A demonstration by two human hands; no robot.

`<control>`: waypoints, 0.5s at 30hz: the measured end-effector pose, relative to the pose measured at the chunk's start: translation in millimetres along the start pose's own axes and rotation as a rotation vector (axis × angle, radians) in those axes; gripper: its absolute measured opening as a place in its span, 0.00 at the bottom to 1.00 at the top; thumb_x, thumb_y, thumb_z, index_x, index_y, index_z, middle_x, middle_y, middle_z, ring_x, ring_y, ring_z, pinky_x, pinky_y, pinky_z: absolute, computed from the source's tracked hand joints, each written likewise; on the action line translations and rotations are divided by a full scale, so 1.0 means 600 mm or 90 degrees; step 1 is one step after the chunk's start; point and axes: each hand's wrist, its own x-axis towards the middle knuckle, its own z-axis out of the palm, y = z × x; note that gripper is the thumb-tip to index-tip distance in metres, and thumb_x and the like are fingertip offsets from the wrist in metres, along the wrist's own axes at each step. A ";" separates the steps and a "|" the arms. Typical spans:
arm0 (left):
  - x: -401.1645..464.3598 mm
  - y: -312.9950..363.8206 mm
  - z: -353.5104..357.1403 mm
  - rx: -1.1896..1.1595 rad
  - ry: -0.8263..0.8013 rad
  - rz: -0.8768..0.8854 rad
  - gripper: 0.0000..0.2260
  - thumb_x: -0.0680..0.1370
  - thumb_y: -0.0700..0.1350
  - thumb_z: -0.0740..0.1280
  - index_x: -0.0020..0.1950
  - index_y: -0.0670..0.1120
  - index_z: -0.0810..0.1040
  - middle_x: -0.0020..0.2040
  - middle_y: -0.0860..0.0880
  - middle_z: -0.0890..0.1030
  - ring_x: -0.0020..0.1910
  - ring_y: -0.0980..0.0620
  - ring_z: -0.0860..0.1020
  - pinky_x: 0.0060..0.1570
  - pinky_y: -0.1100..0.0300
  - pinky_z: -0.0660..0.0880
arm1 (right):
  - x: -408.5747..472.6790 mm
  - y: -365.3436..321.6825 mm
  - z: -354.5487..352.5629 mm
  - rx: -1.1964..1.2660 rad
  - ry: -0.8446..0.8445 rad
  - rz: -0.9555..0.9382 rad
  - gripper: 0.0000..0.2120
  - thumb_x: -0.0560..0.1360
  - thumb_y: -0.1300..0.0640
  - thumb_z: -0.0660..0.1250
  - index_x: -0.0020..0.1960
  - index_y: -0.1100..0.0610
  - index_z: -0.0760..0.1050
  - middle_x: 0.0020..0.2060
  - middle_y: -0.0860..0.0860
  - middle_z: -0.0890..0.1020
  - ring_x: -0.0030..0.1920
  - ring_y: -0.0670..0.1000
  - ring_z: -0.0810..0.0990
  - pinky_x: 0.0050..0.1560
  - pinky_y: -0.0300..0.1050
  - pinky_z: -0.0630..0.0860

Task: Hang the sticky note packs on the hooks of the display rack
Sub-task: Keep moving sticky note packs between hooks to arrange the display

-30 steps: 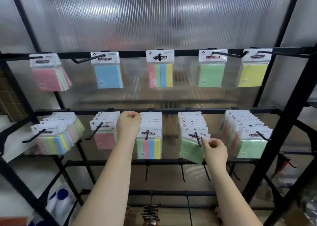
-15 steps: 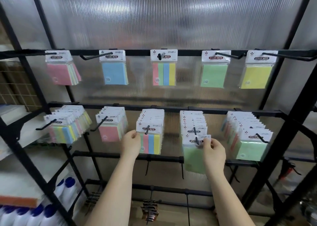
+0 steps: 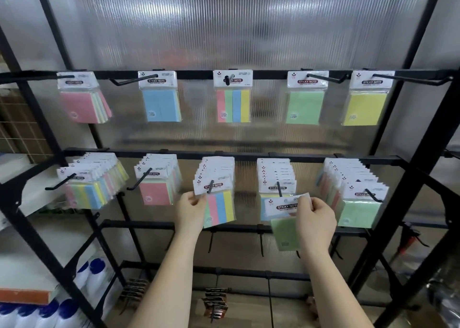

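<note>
Rack point(image 3: 293, 157) of black metal bars fills the view, with a ribbed clear panel point(image 3: 224, 28) behind it and two rows of hooks carrying sticky note packs. On the upper bar of the rack each of the five hooks holds few packs; on the middle bar the five hooks are loaded with deep stacks. Below the middle bar, a lower bar carries bare short hooks point(image 3: 261, 243). Left of the rack stand white bottles with blue caps point(image 3: 94, 273). The left hand point(image 3: 190, 209) pinches the lower left corner of the header card of the striped pack point(image 3: 220, 209), which hangs at the front of the third hook on the middle bar, its header tilted. The right hand point(image 3: 315, 219) pinches the header of a green pack point(image 3: 286, 233) between thumb and fingers; this pack sits just below the tip of the fourth hook point(image 3: 280, 190) on the middle bar, tilted, and appears to be off the hook. Judged step: threading the green pack onto the fourth hook. The next move calls for raising the header until its punched hole lines up with the hook tip, levelling the card, then sliding it back against the stack. The left hand appears to be steadying or straightening the neighbouring pack.
</note>
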 end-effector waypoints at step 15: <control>-0.056 0.024 -0.017 -0.037 0.043 0.040 0.15 0.82 0.44 0.54 0.39 0.40 0.71 0.33 0.49 0.70 0.33 0.51 0.66 0.32 0.59 0.61 | -0.010 -0.023 -0.041 0.067 0.034 -0.030 0.18 0.76 0.59 0.58 0.30 0.56 0.56 0.25 0.49 0.58 0.30 0.50 0.56 0.32 0.46 0.54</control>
